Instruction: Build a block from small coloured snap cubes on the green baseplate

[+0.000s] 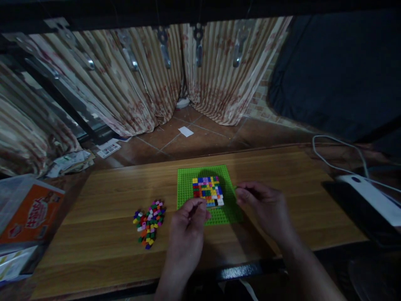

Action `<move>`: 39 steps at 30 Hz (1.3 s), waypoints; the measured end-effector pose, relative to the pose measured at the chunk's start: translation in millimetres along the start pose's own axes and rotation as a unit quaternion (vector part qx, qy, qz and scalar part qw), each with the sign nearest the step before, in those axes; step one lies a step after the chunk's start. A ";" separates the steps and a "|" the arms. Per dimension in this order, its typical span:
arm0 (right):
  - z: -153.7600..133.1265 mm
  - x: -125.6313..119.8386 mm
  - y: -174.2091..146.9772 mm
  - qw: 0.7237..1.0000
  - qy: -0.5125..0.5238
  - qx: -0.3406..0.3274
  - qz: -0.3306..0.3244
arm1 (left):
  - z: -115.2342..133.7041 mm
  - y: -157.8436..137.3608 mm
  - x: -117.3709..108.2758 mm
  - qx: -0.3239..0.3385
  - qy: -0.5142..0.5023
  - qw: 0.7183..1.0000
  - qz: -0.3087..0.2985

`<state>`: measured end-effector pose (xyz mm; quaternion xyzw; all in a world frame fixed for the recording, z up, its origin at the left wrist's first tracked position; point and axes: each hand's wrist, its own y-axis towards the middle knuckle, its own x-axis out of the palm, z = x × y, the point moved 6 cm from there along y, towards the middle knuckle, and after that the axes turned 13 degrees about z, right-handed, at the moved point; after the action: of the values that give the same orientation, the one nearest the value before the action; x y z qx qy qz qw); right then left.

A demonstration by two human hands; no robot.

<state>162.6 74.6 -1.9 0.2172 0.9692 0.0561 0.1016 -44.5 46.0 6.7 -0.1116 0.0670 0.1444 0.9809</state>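
Observation:
A green studded baseplate [184, 175] lies on the wooden table, and on it stands a low block of many-coloured toy bricks [206, 186]. My left hand [189, 221] is over the plate's near left part, thumb and fingers pinched together close to the block's near edge. Whether a brick is between those fingertips is hidden. My right hand [266, 205] is at the plate's right edge, apart from the block, with its thumb and forefinger closed in a pinch. What that pinch holds, if anything, is too small to name.
A pile of loose coloured bricks [150, 221] lies on the table [103, 209] to the left. At the right end are a dark flat device [354, 213], a white device [372, 196] and a white cable [338, 140]. An orange-labelled box [31, 213] stands beyond the left edge.

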 end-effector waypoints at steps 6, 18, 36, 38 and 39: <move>-5.7 16.7 -12.6 0.980 -0.091 -0.103 -0.143 | -4.9 -10.6 18.9 0.016 0.113 0.991 -0.072; 0.3 29.1 -13.2 0.984 -0.097 -0.049 -0.144 | -5.8 -13.1 29.9 0.027 0.151 0.983 -0.099; 14.9 33.5 -10.8 0.989 -0.004 0.081 -0.124 | -2.0 -13.6 33.7 0.045 0.132 0.984 -0.107; 15.3 34.0 -11.1 0.989 -0.008 0.081 -0.120 | -1.4 -13.5 32.8 0.045 0.137 0.984 -0.103; 15.4 34.4 -11.4 0.990 -0.005 0.083 -0.118 | -1.3 -13.6 32.4 0.045 0.137 0.984 -0.102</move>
<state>131.0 80.2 -24.5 0.1097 0.9888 -0.0378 0.0938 -9.8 41.7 2.9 -0.0925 0.1954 0.0242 0.9761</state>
